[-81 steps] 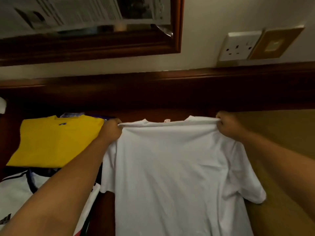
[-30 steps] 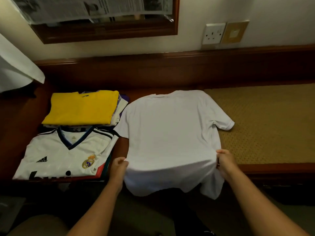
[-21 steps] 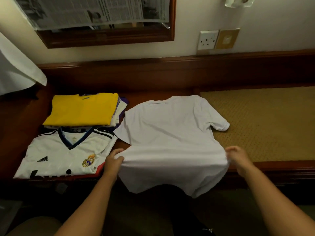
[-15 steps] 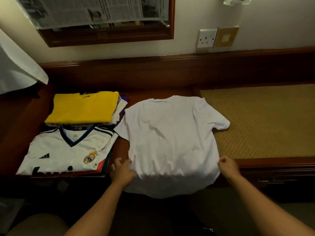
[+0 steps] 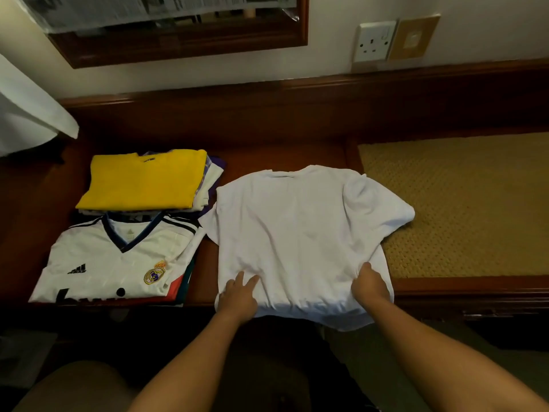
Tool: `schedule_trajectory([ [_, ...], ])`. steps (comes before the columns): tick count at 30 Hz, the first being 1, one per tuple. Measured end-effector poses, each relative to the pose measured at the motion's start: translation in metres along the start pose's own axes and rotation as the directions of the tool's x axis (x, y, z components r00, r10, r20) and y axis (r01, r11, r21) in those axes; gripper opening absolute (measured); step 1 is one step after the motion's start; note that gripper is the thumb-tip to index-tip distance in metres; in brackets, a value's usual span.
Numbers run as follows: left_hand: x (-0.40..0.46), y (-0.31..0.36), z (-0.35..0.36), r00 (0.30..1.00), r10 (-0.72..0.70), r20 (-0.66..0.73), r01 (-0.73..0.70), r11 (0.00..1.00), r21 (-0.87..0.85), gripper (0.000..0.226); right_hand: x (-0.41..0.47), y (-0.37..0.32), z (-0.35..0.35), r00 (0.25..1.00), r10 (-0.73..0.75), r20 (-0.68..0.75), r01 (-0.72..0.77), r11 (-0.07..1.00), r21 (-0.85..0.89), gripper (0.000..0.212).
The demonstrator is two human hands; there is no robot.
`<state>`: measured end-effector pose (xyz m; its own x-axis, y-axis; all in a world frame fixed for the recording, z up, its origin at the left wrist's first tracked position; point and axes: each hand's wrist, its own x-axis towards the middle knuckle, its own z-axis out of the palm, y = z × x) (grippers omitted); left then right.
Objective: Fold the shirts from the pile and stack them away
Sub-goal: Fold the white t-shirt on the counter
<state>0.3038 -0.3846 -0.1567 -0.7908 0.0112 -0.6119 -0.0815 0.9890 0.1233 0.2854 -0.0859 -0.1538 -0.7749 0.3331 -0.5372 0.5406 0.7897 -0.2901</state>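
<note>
1. Under both your hands lies the white shirt (image 5: 297, 233), spread flat with its collar at the far end, away from you. Its hem hangs over the near edge of the wooden ledge (image 5: 267, 153).
2. Your left hand (image 5: 239, 295) rests on the shirt's lower left part. The fingers are spread and straight, pressing the cloth; they grasp nothing.
3. Your right hand (image 5: 370, 285) sits on the lower right part of the shirt. The fingers bend down into the fabric and the cloth bunches around them. Whether they pinch it cannot be told from this view.
4. Beyond your right hand, one sleeve of the shirt lies over the edge of the woven mat (image 5: 463, 203), which runs off to the right.
5. Left of your left hand, just beside the shirt, a folded white football jersey (image 5: 118, 263) tops a low stack of clothes.
6. Past that jersey, further from you, a folded yellow shirt (image 5: 142, 179) tops a second stack. The two stacks touch.
7. On the wall beyond your right hand sits a white socket (image 5: 375, 40), with a tan plate (image 5: 413, 36) just beside it.
</note>
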Motion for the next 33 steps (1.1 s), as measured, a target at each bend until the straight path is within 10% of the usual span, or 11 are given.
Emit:
schedule_trajectory([
  [8,0.035,-0.006,-0.027,0.971,-0.002,-0.239,-0.037,0.987,-0.159,0.049,0.024,0.015,-0.053,0.983,0.078,-0.167,-0.063,0.994,0.093,0.01],
  [19,0.165,-0.018,-0.134,0.843,-0.16,-0.514,0.006,0.958,-0.288,0.041,0.143,-0.124,-0.095,0.886,-0.313,-0.341,0.33,0.944,-0.009,0.032],
  [28,0.244,-0.017,-0.171,0.948,-0.155,-0.278,0.116,0.981,-0.153,0.067,0.227,-0.157,-0.088,0.965,-0.21,-0.158,0.179,0.966,-0.187,0.042],
  [33,0.227,-0.008,-0.184,0.989,-0.072,-0.128,0.029,0.95,-0.31,0.021,0.22,-0.142,-0.097,0.985,-0.142,-0.096,0.154,0.98,0.125,0.018],
])
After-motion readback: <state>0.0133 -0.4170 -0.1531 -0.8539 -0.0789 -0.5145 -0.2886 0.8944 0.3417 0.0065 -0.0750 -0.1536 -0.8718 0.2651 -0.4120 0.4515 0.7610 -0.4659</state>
